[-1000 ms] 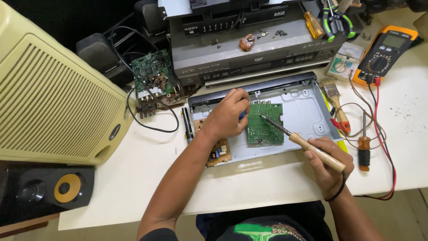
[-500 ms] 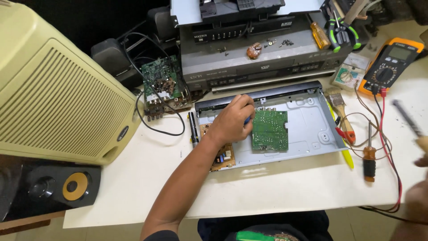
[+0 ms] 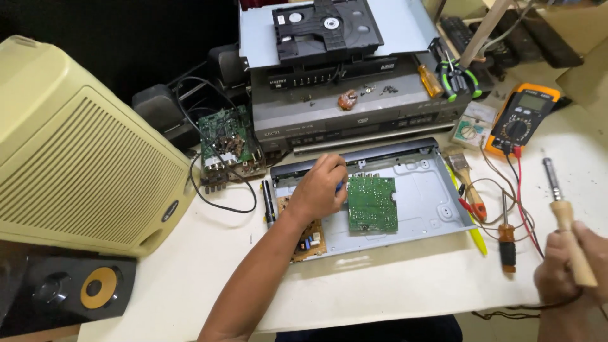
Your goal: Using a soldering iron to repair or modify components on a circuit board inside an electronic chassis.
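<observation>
My left hand [image 3: 320, 187] rests inside an open grey metal chassis [image 3: 430, 190], fingers closed on a small blue-tipped tool at the left edge of a green circuit board [image 3: 372, 204]. A brown circuit board [image 3: 309, 237] lies under my left wrist. My right hand [image 3: 567, 266] is at the right edge of the table, well away from the chassis, gripping a wooden-handled soldering iron [image 3: 563, 206] with its metal tip pointing up and away.
A cream speaker cabinet [image 3: 82, 152] fills the left side, with a black speaker [image 3: 76, 288] below it. Stacked grey players [image 3: 354, 107] stand behind the chassis, a green board [image 3: 225, 145] beside them. An orange multimeter [image 3: 522, 120], screwdrivers [image 3: 506, 237] and a brush [image 3: 465, 180] lie at right.
My right hand has pulled the soldering iron off the green board and out to the right edge of the table. My left hand stays at the board. The view has shifted.
</observation>
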